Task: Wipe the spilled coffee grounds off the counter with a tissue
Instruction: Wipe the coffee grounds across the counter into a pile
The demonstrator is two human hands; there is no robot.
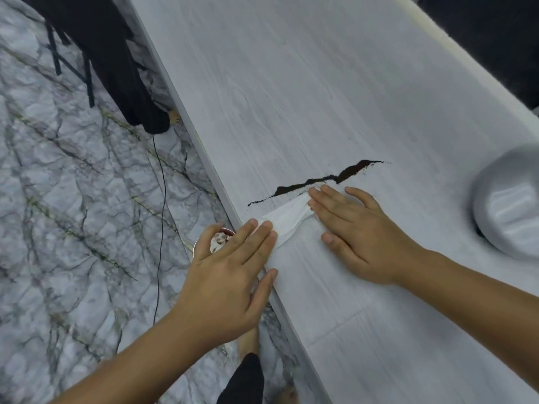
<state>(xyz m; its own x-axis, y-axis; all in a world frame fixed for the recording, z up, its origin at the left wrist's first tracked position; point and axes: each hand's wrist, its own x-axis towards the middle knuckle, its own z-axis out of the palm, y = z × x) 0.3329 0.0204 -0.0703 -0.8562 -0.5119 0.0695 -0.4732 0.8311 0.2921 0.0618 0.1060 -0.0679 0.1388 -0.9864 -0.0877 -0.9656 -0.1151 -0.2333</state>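
Observation:
A thin dark line of coffee grounds [320, 180] runs across the pale wood-grain counter [291, 83], from near its left edge toward the right. A white tissue [287, 218] lies flat just below that line. My right hand [355, 231] presses flat on the tissue's right part, fingertips almost at the grounds. My left hand [230, 275] lies flat at the counter's left edge, its fingertips on the tissue's left end, palm hanging over the edge.
A small round bin [215, 242] holding crumpled paper stands on the marble floor [73, 199] under my left hand. A shiny metal bowl [507, 202] sits on the counter at the right. Another person's dark-trousered legs [116, 68] and a thin black cable [162, 214] are at the left.

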